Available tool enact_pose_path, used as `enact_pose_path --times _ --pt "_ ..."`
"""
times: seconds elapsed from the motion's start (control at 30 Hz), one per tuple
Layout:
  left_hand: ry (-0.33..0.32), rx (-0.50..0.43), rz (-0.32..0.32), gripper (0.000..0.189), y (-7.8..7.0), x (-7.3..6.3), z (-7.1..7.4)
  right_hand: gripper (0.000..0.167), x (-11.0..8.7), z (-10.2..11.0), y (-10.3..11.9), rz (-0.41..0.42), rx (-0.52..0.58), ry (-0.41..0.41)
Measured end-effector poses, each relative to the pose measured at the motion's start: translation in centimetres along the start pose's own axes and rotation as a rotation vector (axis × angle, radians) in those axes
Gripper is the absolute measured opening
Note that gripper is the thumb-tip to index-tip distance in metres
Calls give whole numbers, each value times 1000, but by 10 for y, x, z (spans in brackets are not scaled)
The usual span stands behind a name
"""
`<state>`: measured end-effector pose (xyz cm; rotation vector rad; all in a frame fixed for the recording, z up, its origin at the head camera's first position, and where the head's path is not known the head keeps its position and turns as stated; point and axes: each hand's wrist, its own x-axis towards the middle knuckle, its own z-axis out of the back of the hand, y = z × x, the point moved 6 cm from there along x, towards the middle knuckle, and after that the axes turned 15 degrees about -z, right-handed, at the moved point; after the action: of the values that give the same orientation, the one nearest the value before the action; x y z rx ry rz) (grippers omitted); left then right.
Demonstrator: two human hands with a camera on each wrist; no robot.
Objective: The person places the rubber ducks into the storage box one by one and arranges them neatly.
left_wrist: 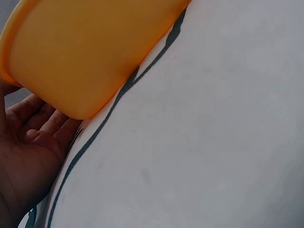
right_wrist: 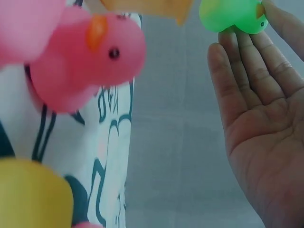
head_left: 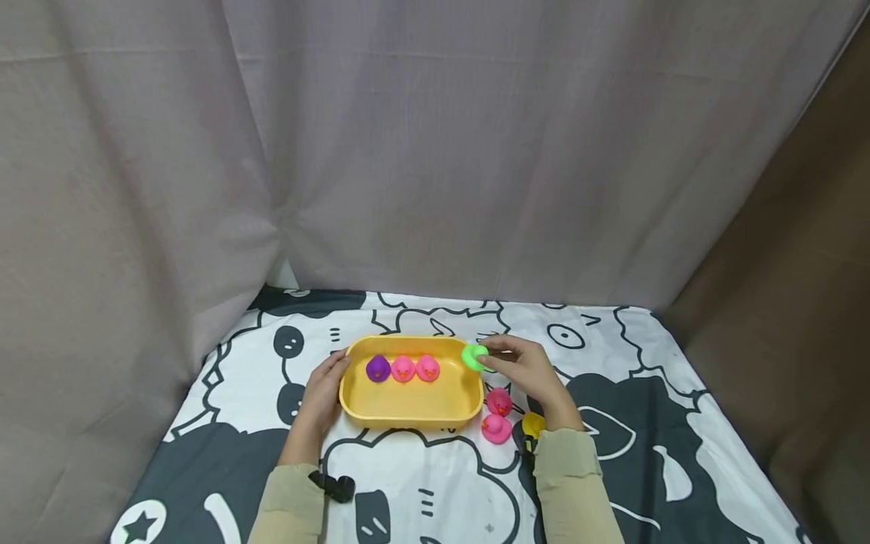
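A yellow tray [head_left: 411,409] lies on the patterned cloth, and my left hand [head_left: 324,397] holds its left end. In the left wrist view, the fingers [left_wrist: 56,124] of that hand lie against the outside of the tray's wall [left_wrist: 90,61]. Thumb and fingers of my right hand [head_left: 526,368] pinch a green toy duck [head_left: 473,357] over the tray's right end; the right wrist view shows the duck [right_wrist: 232,15] at the fingertips. Inside the tray, a purple duck [head_left: 377,369] sits in a row beside two pink ducks [head_left: 403,369].
Right of the tray, on the cloth [head_left: 435,483], stand a dark pink duck [head_left: 499,401] and a pink duck [head_left: 496,429]. A yellow toy [head_left: 533,425] is partly hidden by my right wrist. Grey curtains [head_left: 435,151] hang behind the table.
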<state>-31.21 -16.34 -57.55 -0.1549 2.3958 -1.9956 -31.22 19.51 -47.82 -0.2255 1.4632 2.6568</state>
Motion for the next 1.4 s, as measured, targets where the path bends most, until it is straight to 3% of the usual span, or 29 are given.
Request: enact_pose_path --times 0.5,1.0,1.4 --pt "11 -8 -6 45 0 1 -1 29 11 -28 11 23 -47 17" --pt "6 2 -3 46 1 0 1 30 19 -42 19 46 -195 7" --pt "13 -10 -14 47 0 1 0 25 24 -57 26 110 -474 -26"
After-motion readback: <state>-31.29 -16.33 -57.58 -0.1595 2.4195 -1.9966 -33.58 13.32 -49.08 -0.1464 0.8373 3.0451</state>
